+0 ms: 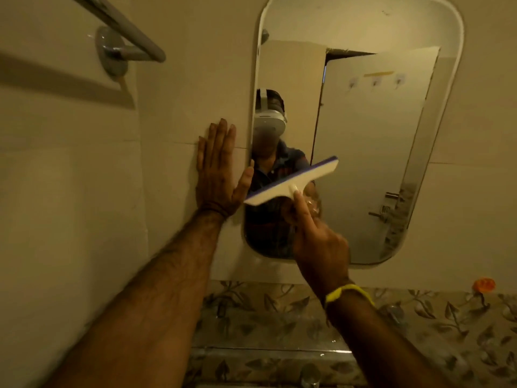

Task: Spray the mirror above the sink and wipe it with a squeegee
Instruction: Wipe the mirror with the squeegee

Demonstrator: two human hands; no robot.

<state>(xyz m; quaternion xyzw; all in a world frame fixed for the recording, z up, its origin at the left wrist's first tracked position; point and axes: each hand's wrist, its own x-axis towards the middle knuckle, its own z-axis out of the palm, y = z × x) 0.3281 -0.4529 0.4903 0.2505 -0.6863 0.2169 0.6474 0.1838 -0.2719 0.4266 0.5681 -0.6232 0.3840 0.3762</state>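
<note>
We've got our left hand (218, 169) spread flat on the wall tile (179, 107), fingers up, thumb just at the left edge of the mirror (363, 135). Our right hand (319, 239) is wrapped round the squeegee (293, 182) handle, index finger laid along it twd the head. Squeegee head sits tilted, its left end low & near our left thumb, right end higher, blade w/ purple strip against the lower-left glass. Yellow band (349, 292) on our right wrist. Above-left of the left hand: a metal towel bar (126, 32). Below both hands, leaf-patterned tiles (419, 326).
</note>
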